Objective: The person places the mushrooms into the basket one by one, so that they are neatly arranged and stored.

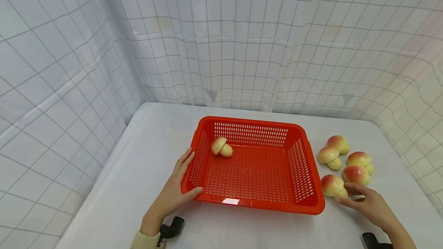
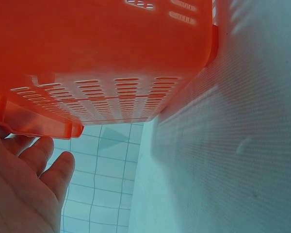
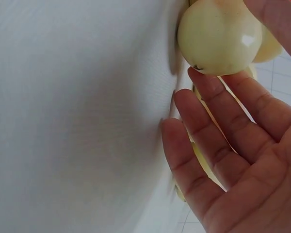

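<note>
Head: red basket (image 1: pixel 256 178) sat mid-frame, just below ctr; long axis ran L–R, slanting slightly down to the R. L hand (image 1: pixel 172 193) at its lower-L corner: fingers nearly straight along outer L rim, touching; thumb on near rim, nothing clenched. Near mushroom piece (image 1: pixel 331 185) lay lower R of frame, just beside basket's R side; red-yellow cap to upper L, pale stem to lower R, long axis diagonal. R hand (image 1: pixel 372 205) had that stem betw. thumb & index, in a pinch; how firm, couldn't tell. Stem partly hidden by fingertips. Second mushroom piece (image 1: pixel 220 147) inside basket, upper L; cap L, stem lower R. Four more mushroom pieces (image 1: pixel 357 174) clustered R of frame, some overlapping, so a few stems part-hidden. White table (image 1: pixel 114 172) beneath; sleeve (image 1: pixel 143 240) cut off at bottom edge.

L wrist: basket filled upper L, cut off by top & L edges; slotted wall ran toward ctr. Fingertips at lower L met underside of rim lip; some tips hidden behind it.

R wrist: near piece at top R, pale round end toward camera; cap mostly hidden/cut off. Thumb entered at upper R corner, also cut off; index passed behind the piece, other fingers loosely extended. Yellowish pieces behind them, hard to make out.
</note>
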`<state>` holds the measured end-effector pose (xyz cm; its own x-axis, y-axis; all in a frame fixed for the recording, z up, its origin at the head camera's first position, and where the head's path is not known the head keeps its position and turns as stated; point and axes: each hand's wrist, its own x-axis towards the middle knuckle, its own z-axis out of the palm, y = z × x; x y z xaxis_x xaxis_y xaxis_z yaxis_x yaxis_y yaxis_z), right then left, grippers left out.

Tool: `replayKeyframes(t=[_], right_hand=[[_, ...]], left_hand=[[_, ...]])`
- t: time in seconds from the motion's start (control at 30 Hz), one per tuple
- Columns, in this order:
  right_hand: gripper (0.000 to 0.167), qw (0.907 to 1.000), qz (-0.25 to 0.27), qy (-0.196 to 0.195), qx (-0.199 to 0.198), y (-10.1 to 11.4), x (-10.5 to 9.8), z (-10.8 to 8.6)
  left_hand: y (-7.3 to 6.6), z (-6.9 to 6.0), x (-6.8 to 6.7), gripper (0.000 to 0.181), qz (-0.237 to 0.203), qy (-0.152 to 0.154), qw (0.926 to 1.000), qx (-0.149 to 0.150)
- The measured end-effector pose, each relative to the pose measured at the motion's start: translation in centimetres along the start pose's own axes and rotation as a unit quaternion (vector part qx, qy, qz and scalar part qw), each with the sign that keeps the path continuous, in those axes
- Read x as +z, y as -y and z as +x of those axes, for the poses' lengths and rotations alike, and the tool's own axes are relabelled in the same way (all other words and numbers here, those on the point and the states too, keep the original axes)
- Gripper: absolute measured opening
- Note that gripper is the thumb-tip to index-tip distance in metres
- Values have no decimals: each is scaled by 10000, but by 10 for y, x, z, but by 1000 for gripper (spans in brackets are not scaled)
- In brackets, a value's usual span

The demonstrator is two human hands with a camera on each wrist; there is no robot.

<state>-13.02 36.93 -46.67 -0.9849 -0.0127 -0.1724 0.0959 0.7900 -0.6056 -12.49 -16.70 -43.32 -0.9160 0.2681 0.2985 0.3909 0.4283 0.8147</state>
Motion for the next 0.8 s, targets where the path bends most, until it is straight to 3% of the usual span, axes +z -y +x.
replayKeyframes(t=[0.2, 0.33, 0.57, 0.8], right_hand=[[69, 9997, -35, -215, -113, -1, 2, 1], [67, 9995, -18, -274, -123, -2, 3, 1], [69, 9998, -13, -176, 118, 0, 3, 1], [72, 9996, -16, -155, 219, 2, 5, 0]], left_hand=[[-22, 0, -4, 85, -131, 45, 9999, -88], [-19, 0, -3, 86, -187, 78, 9997, -142], [8, 0, 2, 89, -78, 77, 9998, -182], [-13, 0, -2, 86, -238, 48, 9997, -99]])
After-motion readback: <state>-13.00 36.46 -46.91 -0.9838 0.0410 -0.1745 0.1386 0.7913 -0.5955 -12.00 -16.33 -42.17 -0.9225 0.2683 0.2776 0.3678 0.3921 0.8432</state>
